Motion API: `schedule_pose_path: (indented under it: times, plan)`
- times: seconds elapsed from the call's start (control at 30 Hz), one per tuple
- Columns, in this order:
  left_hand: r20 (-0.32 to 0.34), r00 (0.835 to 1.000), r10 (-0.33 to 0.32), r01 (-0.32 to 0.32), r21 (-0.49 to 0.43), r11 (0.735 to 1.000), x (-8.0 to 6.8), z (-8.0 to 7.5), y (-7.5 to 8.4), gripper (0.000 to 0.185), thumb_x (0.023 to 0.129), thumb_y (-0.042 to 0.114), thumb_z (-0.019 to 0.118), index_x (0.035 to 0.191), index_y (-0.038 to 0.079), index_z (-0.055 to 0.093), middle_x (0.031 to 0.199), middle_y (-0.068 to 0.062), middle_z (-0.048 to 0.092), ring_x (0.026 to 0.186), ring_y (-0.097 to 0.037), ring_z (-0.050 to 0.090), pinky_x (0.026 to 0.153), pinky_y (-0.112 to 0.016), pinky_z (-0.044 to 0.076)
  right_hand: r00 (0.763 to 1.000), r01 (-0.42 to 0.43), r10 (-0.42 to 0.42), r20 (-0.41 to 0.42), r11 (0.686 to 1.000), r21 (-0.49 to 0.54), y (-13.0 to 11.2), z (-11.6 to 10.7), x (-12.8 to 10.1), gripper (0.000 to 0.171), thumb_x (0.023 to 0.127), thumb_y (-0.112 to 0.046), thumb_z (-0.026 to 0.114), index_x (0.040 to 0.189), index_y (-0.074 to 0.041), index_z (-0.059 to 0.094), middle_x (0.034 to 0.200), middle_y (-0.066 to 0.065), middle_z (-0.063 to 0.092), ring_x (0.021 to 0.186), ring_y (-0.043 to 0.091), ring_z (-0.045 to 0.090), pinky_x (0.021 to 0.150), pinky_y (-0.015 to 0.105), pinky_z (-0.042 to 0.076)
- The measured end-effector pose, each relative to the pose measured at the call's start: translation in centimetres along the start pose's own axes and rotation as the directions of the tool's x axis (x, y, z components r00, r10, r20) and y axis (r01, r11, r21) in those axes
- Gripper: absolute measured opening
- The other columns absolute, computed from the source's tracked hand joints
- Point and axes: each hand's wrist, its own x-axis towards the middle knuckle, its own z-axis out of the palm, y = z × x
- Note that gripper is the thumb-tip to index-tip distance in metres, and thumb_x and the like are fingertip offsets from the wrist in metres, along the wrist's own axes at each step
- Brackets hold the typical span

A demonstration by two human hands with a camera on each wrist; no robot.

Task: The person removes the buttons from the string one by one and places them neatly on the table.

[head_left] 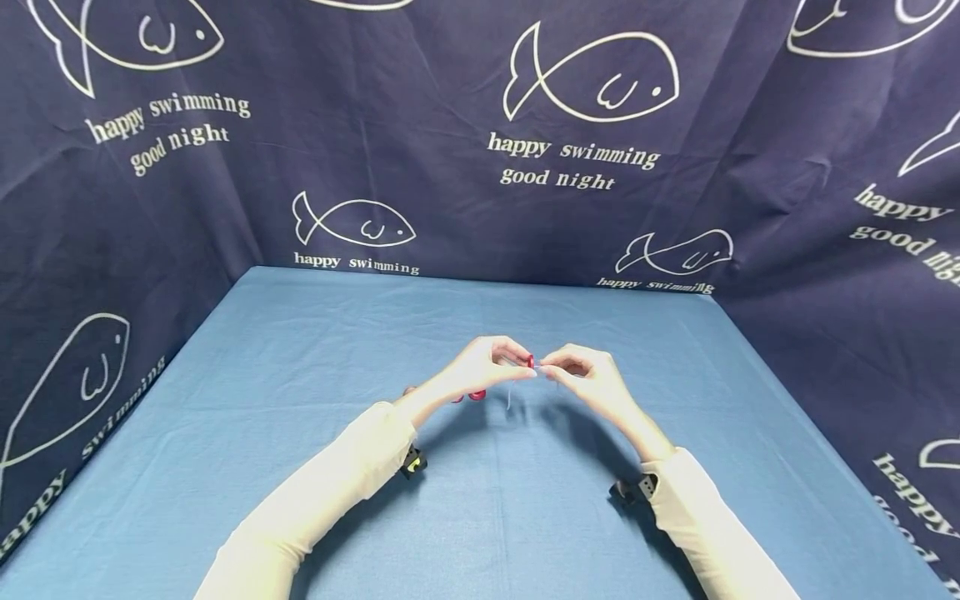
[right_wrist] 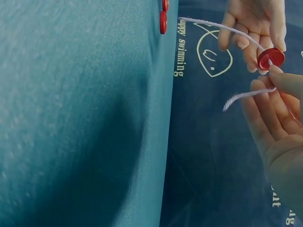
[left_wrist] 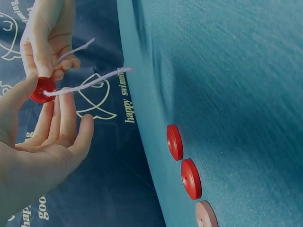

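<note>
3 spare buttons (left_wrist: 189, 177) on tablecloth (left_wrist: 236, 94)

Navy fish-print curtains (head_left: 465, 208) surround blue table (head_left: 300, 350).

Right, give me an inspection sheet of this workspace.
Surface: blue cloth-covered table.
Job's things: red button with white string passing through it, held above the table.
Clutter: spare buttons lying on the cloth, two red, one paler.
Grippers: left hand pinches the button; right hand pinches the string.
Cables: nothing seen.
Surroundings: navy fish-print curtain on three sides.
</note>
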Motion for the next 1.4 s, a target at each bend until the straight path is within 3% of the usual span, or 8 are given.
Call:
schedule_pose_path:
  times: [0.23,0.47,0.83,0.93,1.17,1.4]
  plan:
    - [-0.010,1.000,-0.010,0.010,-0.015,1.000,-0.06,-0.03,-0.23,0.031,0.079,0.031,0.075,0.105,0.017,0.069,0.098,-0.001,0.071,0.083,-0.008,0.066,0.072,-0.023,0.050,1.000,0.007,-0.008,-0.023,0.999,-0.040,-0.18,-0.13,-0.06,0.009,0.081,0.000,0.069,0.090,0.003,0.070,0.083,0.014,0.070,0.070,0.011,0.065,0.064,0.024,0.053]
    - [-0.011,1.000,-0.021,0.020,-0.037,0.999,-0.06,-0.08,-0.48,0.035,0.080,0.027,0.074,0.111,0.011,0.067,0.102,-0.006,0.071,0.085,-0.010,0.066,0.071,-0.023,0.050,0.999,-0.021,0.020,-0.032,0.999,-0.047,-0.09,-0.28,-0.07,0.009,0.083,-0.001,0.068,0.090,0.002,0.070,0.086,0.014,0.070,0.072,0.011,0.064,0.065,0.019,0.051]
    - [-0.009,1.000,-0.018,0.017,-0.041,0.999,-0.09,-0.43,-0.54,0.033,0.079,0.032,0.075,0.107,0.017,0.069,0.096,-0.001,0.072,0.084,-0.009,0.068,0.075,-0.025,0.050,0.998,-0.037,0.035,-0.049,0.999,-0.034,0.12,-0.46,-0.07,0.008,0.084,0.000,0.067,0.091,0.004,0.069,0.085,0.017,0.070,0.071,0.019,0.066,0.065,0.018,0.051]
    - [-0.009,1.000,-0.022,0.021,-0.038,0.999,-0.05,-0.55,-0.52,0.035,0.078,0.033,0.075,0.109,0.018,0.068,0.097,0.000,0.072,0.084,-0.008,0.068,0.076,-0.025,0.051,0.997,-0.047,0.045,-0.056,0.999,-0.025,0.19,-0.55,-0.03,0.008,0.084,0.000,0.067,0.091,0.004,0.068,0.084,0.018,0.070,0.069,0.017,0.066,0.062,0.017,0.050]
    - [-0.014,1.000,-0.016,0.016,-0.035,0.999,0.09,-0.64,-0.58,0.034,0.079,0.031,0.076,0.108,0.016,0.068,0.096,-0.001,0.072,0.082,-0.009,0.068,0.074,-0.025,0.052,0.997,-0.046,0.045,-0.058,0.999,-0.017,0.38,-0.68,-0.06,0.008,0.084,0.001,0.066,0.090,0.004,0.068,0.081,0.022,0.069,0.066,-0.003,0.061,0.058,0.015,0.048]
    - [-0.016,1.000,-0.014,0.013,-0.040,0.999,-0.01,-0.67,-0.65,0.032,0.080,0.030,0.074,0.108,0.015,0.068,0.096,-0.001,0.072,0.083,-0.009,0.068,0.075,-0.025,0.052,0.997,-0.040,0.038,-0.066,0.999,-0.023,0.66,-0.81,-0.14,0.008,0.084,0.000,0.067,0.091,0.003,0.068,0.079,0.021,0.069,0.066,0.007,0.064,0.059,0.017,0.049]
